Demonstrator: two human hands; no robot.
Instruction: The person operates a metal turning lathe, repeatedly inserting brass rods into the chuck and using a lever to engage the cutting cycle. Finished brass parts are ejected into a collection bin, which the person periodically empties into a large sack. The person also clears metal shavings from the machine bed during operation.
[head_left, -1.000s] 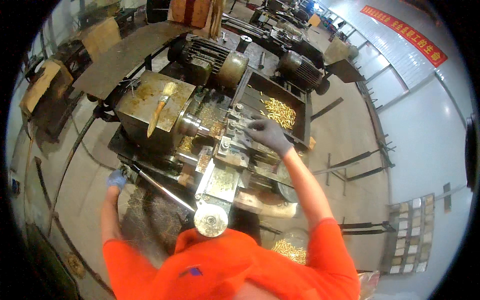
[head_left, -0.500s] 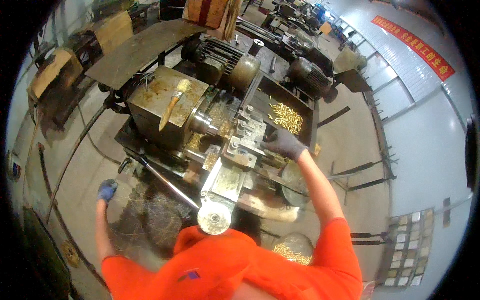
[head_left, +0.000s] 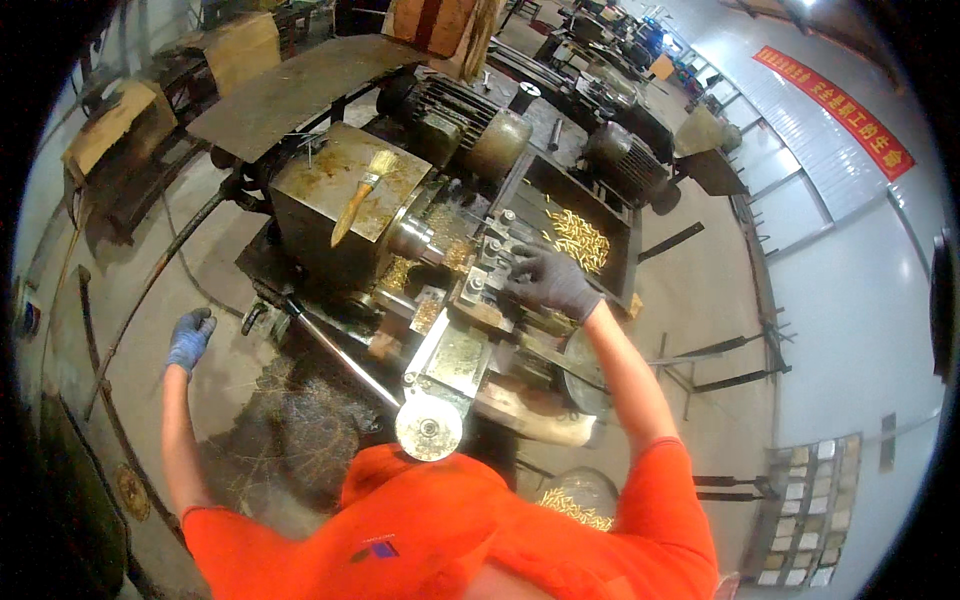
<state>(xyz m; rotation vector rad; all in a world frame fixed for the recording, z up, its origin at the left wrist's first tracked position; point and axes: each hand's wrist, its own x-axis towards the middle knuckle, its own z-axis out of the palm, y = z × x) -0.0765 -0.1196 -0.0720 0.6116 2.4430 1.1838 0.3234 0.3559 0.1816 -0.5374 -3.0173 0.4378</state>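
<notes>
My right hand [head_left: 553, 281], in a dark grey glove, is over the right side of the metal tool block [head_left: 490, 262] on the lathe's slide. Its fingers bend down at the block's bolts; whatever lies between the fingertips is hidden. Left of the block, the chuck [head_left: 412, 238] projects from the headstock [head_left: 345, 185], with brass-coloured chips beneath it. Away from the machine, my left hand [head_left: 189, 338] hangs above the floor in a blue-grey glove. Its fingers are loosely curled and apart, with nothing visible in them. A long metal lever [head_left: 345, 352] is the nearest machine part.
A wooden-handled brush [head_left: 358, 200] lies on the headstock. Behind my right hand, a dark tray [head_left: 628, 235] holds a heap of small brass pieces [head_left: 580, 243]. More brass pieces [head_left: 575, 510] lie in a round container by my right side. A round handwheel [head_left: 429, 427] is close to my body.
My right hand has shifted from the tool block's right edge further over it, its fingers stretching forward. My left hand has moved left and up, away from the lever, its fingers loosening. The view has shifted slightly.
</notes>
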